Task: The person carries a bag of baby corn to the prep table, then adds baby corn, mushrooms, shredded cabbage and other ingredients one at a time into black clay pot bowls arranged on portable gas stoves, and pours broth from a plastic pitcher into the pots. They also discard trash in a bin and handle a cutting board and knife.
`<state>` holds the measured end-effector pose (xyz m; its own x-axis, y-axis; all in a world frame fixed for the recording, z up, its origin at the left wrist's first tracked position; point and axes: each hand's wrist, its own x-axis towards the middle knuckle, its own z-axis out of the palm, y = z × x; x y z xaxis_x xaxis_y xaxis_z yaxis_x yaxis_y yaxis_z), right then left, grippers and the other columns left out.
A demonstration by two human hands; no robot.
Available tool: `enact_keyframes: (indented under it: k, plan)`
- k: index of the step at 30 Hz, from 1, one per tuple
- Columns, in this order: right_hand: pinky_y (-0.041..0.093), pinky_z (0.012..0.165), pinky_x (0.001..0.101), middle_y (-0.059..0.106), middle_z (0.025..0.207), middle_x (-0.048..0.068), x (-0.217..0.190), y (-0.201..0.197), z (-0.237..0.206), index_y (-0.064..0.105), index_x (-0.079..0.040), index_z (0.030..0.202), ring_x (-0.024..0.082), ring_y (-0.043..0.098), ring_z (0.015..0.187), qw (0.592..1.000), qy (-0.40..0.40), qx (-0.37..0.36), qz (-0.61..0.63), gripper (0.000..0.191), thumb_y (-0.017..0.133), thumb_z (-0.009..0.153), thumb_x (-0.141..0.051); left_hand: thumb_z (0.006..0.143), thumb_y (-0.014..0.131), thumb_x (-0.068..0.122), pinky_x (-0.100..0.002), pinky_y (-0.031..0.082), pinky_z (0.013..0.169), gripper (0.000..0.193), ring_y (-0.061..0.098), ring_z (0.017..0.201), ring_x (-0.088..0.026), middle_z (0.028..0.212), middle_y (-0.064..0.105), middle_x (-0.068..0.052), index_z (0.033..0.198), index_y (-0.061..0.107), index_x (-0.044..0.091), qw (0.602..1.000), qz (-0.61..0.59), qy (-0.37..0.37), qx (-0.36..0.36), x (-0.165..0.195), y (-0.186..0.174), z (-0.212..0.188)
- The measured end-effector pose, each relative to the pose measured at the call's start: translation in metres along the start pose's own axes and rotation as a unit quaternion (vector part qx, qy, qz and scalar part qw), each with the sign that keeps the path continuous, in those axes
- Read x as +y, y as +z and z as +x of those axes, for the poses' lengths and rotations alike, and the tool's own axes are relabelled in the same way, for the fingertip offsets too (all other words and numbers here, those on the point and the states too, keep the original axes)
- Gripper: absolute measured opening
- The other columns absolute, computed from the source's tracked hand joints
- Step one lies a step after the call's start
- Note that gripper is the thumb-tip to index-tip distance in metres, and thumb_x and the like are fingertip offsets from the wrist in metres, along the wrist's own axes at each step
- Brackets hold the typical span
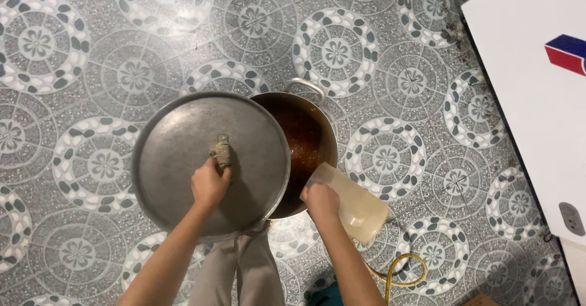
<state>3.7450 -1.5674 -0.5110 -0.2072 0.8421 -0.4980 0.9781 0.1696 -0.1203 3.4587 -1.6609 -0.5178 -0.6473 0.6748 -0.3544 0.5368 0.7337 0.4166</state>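
My left hand [209, 184] grips the cloth-wrapped knob of a large round metal lid [183, 141], holding it shifted left so it half covers a big metal pot [323, 129] on the floor. The pot holds a dark reddish-brown liquid [302, 138]. My right hand [320, 200] holds a clear plastic jug [354, 205] of pale cloudy liquid, tipped with its mouth over the pot's near rim. One loop handle [305, 86] shows at the pot's far side.
The floor is patterned grey and white tile [390, 68]. A white box or appliance [537, 98] with a red and blue mark stands at the right. A yellow hose [406, 269] curls on the floor near my legs [241, 269].
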Motion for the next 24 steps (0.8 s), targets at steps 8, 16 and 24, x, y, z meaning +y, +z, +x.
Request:
enact_keyframes:
  k: [8, 16, 24]
  plan:
    - [0.054, 0.061, 0.0473, 0.071, 0.071, 0.023, 0.076, 0.014, -0.073, 0.07, -0.001, 0.083, 0.039, 0.07, 0.066, 0.952, 0.105, 0.15, 0.245, 0.035, 0.068, 0.091, -0.035, 0.085, 0.076, 0.032, -0.052, 0.056, 0.08, 0.032, 0.071, 0.09, -0.041, 0.096, 0.074, -0.018, 0.102, 0.068, 0.006, 0.998, 0.03, 0.039, -0.034, 0.038, 0.04, 0.012]
    - [0.046, 0.059, 0.0315, 0.059, 0.064, 0.007, 0.12, 0.047, -0.156, 0.06, 0.002, 0.077, 0.015, 0.054, 0.059, 0.78, 0.175, 0.195, 0.568, 0.037, 0.053, 0.101, -0.025, 0.091, 0.069, 0.033, -0.054, 0.056, 0.08, 0.032, 0.07, 0.091, -0.043, 0.1, 0.073, -0.02, 0.102, 0.063, 0.003, 0.993, 0.052, 0.063, -0.086, 0.076, 0.09, 0.017]
    - [0.049, 0.065, 0.0322, 0.062, 0.066, 0.011, 0.108, 0.039, -0.164, 0.058, 0.003, 0.079, 0.017, 0.058, 0.064, 0.787, 0.113, 0.18, 0.579, 0.041, 0.043, 0.107, -0.023, 0.098, 0.058, 0.031, -0.053, 0.057, 0.079, 0.029, 0.072, 0.09, -0.042, 0.101, 0.073, -0.02, 0.104, 0.059, 0.003, 0.989, 0.066, 0.088, -0.098, 0.106, 0.11, 0.012]
